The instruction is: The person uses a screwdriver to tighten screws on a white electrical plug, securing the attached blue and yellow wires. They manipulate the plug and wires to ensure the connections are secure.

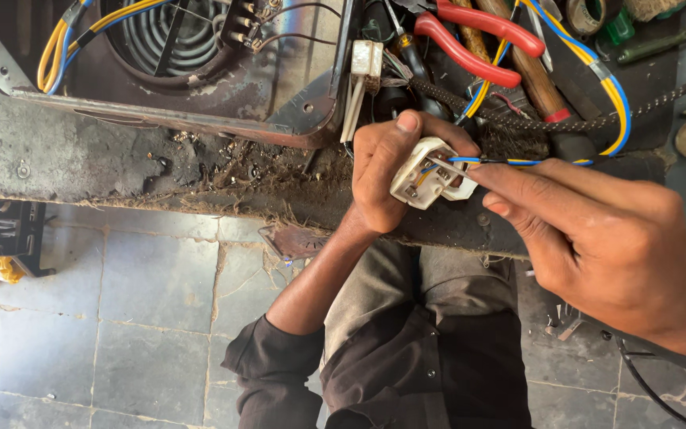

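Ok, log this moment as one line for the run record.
left hand: grips white connector block | right hand: pinches blue and yellow wires at block | red-handled pliers: on bench behind

a repair workshop: grimy workbench (81,159), red pliers (470,36), loose wires (613,95), opened appliance casing (200,87).
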